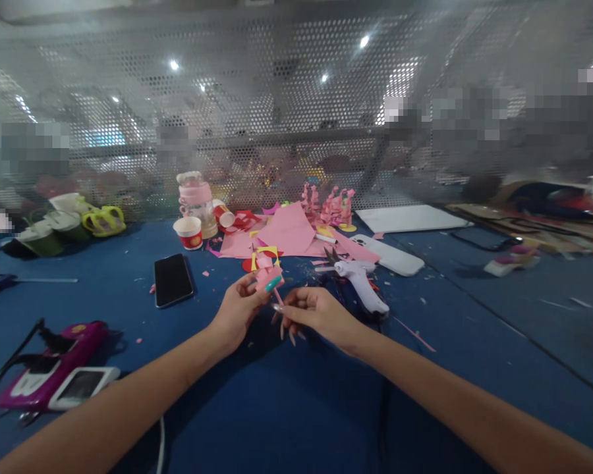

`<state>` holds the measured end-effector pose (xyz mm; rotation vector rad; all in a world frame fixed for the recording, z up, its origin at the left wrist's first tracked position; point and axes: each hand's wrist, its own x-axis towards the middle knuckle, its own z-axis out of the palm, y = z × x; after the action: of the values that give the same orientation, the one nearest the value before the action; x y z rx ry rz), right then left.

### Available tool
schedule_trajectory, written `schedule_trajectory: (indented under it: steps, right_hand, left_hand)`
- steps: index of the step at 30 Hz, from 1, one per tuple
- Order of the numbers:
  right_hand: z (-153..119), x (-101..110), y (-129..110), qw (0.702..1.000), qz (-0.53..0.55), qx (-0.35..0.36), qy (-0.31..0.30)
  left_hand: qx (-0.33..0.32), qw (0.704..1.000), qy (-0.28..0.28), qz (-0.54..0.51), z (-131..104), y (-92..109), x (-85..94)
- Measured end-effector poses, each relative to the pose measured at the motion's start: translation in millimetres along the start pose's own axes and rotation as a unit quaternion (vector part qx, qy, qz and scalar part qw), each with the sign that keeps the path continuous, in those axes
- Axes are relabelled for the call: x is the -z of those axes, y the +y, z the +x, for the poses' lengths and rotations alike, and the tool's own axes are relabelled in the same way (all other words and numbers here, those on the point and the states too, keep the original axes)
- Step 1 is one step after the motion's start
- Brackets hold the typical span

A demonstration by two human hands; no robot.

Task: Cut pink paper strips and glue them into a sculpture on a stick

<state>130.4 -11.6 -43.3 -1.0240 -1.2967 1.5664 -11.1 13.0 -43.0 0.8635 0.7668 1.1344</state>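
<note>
In front of me, over the blue table [286, 408], my left hand [234, 311] pinches a small pink paper craft piece [267, 275] between thumb and fingers. My right hand [319, 316] has thumb and forefinger closed on the thin pink strip [279, 297] that extends down from that piece. Just beyond the hands lie red and yellow cut-outs [269, 251]. To the right of my right hand rests a white glue gun [360, 283], with the dark blades of scissors [332, 255] beside its nozzle.
Pink sheets [287, 230], finished-looking pink paper pieces [333, 209], a paper cup [188, 234] and a bottle [196, 197] stand or lie at the back. A black phone [172, 280] and purple power strip [62, 362] are left; a white phone-like slab [394, 255] lies right.
</note>
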Motion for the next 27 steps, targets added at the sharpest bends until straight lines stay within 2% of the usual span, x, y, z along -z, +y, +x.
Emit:
schedule_trajectory:
  steps: [4, 7, 15, 22, 27]
  right_hand:
    - [-0.7, -0.4, -0.3, 1.000, 0.001, 0.007, -0.008]
    - [-0.2, 1.6, -0.3, 1.000, 0.015, 0.013, -0.014]
    - [-0.5, 7.2, 0.0, 1.000, 0.021, 0.013, -0.018]
    - [0.4, 11.6, -1.1, 0.998, -0.037, 0.020, -0.044]
    - [-0.1, 12.5, -3.7, 0.997, -0.063, 0.007, -0.044]
  left_hand:
    - [0.013, 0.999, 0.038, -0.015, 1.4, 0.3, 1.9]
    - [0.026, 0.998, 0.044, -0.021, 1.5, 1.6, 2.7]
    - [0.059, 0.995, -0.083, -0.010, -2.1, 7.4, 0.9]
    - [0.113, 0.987, -0.112, 0.007, 2.5, 7.4, 8.1]
    - [0.130, 0.987, -0.092, 0.012, 1.9, 8.3, 7.5]
